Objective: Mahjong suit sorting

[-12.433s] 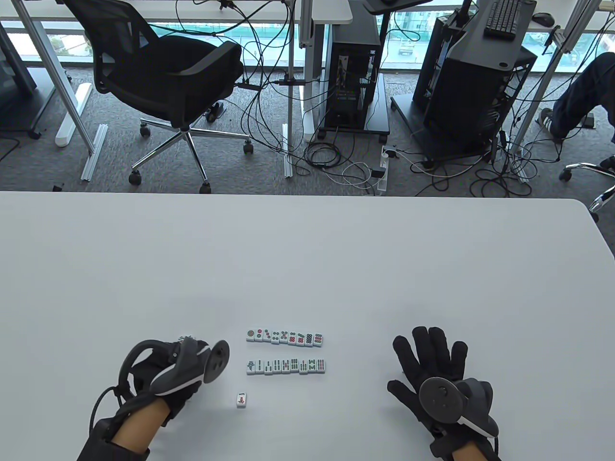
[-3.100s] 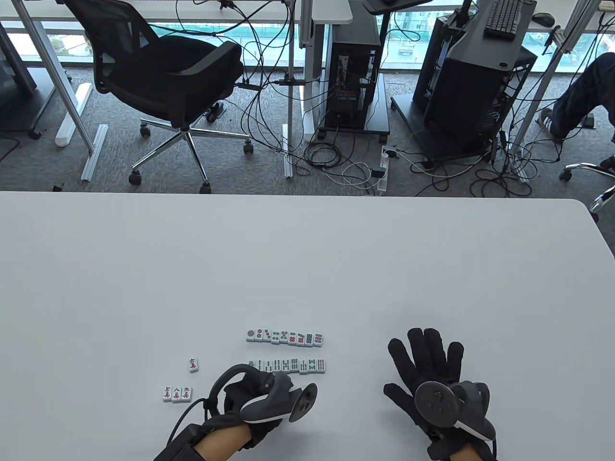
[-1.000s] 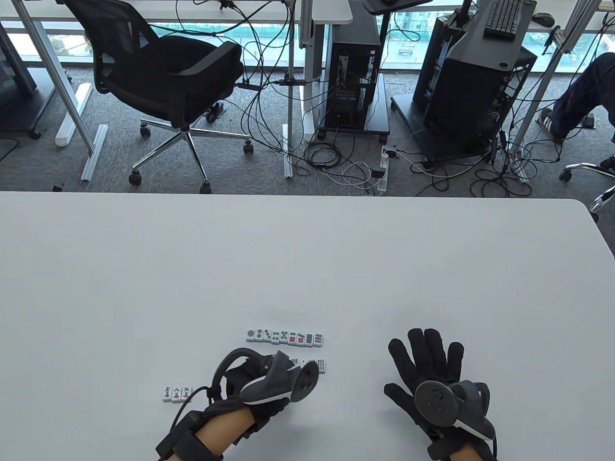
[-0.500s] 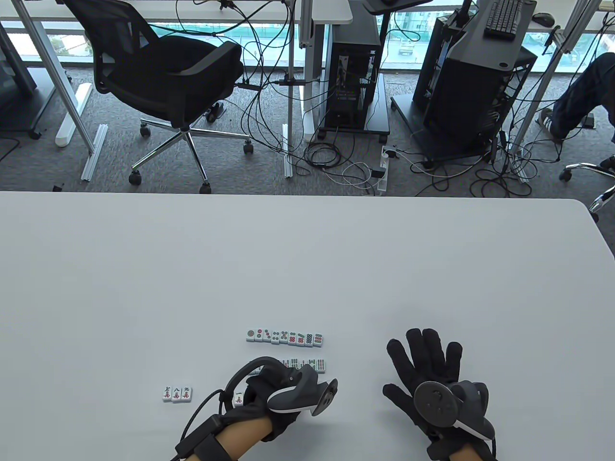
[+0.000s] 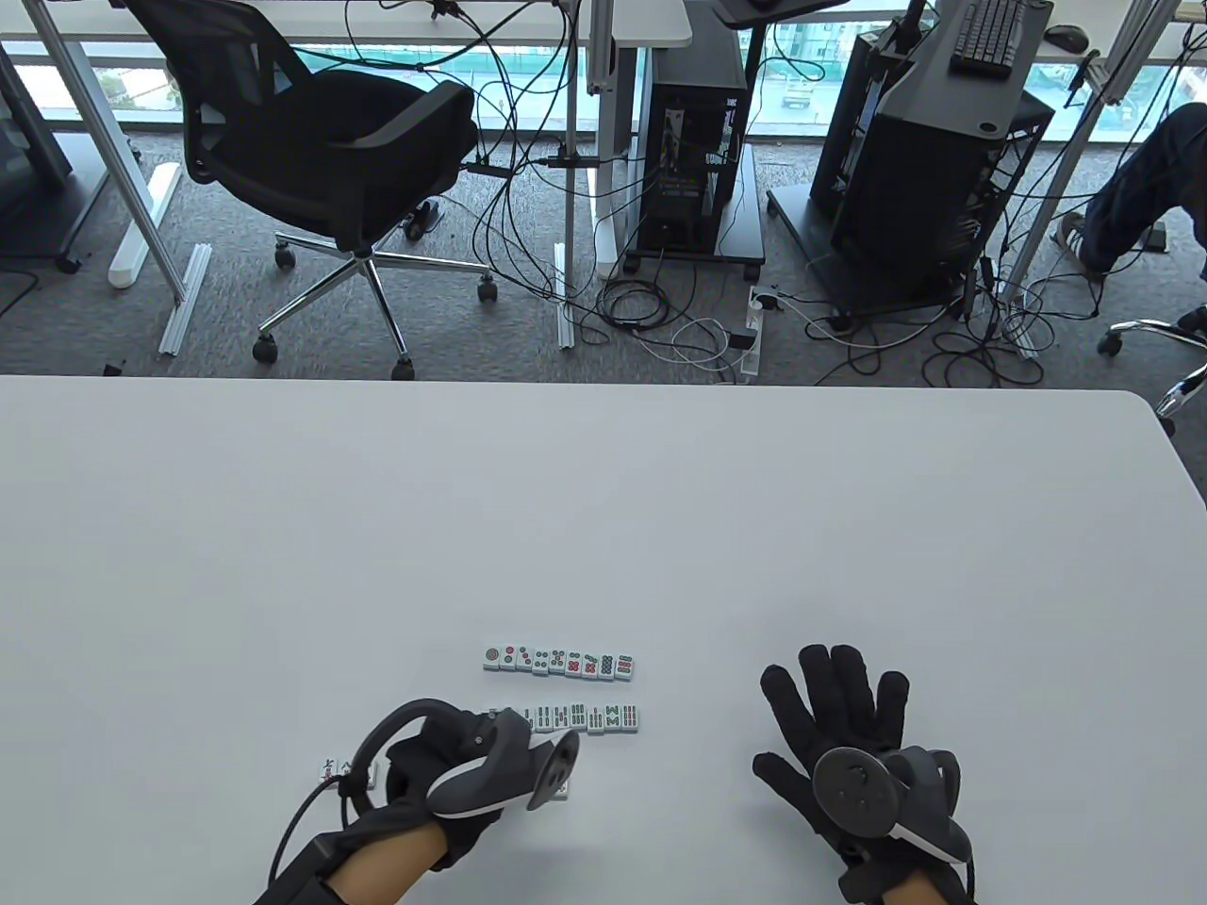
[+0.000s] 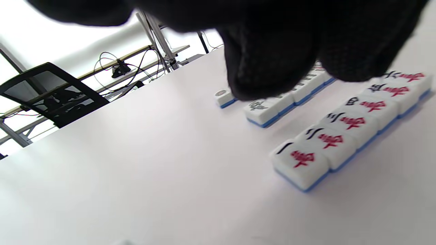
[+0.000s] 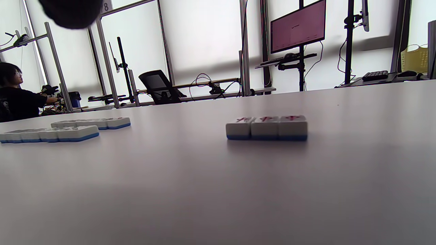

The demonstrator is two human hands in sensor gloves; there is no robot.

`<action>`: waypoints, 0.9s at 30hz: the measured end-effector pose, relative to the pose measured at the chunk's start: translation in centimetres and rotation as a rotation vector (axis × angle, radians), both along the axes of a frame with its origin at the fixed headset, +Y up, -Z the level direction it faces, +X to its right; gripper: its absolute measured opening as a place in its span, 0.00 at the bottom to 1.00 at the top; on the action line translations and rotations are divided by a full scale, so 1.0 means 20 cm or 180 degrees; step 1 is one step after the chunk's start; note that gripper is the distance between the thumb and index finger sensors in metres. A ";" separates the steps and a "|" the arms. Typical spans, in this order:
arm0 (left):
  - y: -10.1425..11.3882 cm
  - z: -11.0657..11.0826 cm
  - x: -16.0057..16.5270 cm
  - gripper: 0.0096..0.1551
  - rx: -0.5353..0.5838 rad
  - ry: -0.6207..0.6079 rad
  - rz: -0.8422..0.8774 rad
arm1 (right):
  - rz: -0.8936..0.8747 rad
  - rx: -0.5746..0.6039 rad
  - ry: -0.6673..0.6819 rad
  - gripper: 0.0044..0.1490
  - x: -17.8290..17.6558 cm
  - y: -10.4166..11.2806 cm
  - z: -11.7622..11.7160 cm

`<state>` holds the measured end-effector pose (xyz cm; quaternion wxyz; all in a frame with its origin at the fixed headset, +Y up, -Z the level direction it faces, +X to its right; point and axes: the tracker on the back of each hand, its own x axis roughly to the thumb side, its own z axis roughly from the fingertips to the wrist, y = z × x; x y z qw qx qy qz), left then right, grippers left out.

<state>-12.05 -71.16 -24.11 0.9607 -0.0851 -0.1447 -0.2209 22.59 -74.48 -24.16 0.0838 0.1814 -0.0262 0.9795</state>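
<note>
Two face-up tile rows lie mid-table: the dots row [image 5: 558,663] and, nearer, the bamboo row [image 5: 594,718], whose left end my left hand [image 5: 420,754] hides. In the left wrist view a character row [image 6: 340,136] of several red-marked tiles lies beside the bamboo row [image 6: 269,109], and my left hand [image 6: 272,68] hangs over both with loosely curled fingers holding nothing. One character tile [image 5: 563,787] shows by the tracker. A three-tile character group [image 5: 328,768] peeks out at the hand's left. My right hand [image 5: 839,716] lies flat with fingers spread.
The white table [image 5: 603,518] stretches far beyond the tiles. The right wrist view shows three character tiles [image 7: 266,127] side by side and two rows [image 7: 51,133] to their left. An office chair [image 5: 321,151], cables and computer towers stand beyond the far edge.
My left hand has slid left along the near row toward the three-tile group, uncovering a tile by its tracker. The right hand has stayed put.
</note>
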 end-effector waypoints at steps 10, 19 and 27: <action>-0.05 0.03 -0.53 0.36 -0.0047 0.0922 -0.0218 | 0.0041 -0.0018 -0.0022 0.50 0.00 0.00 0.00; -0.19 0.04 -0.65 0.37 0.0045 0.0944 -0.0147 | 0.0087 -0.0044 -0.0045 0.50 0.00 -0.01 0.00; -0.23 0.00 -0.64 0.36 -0.0166 0.0912 -0.0049 | 0.0116 -0.0061 -0.0053 0.51 0.00 -0.01 -0.01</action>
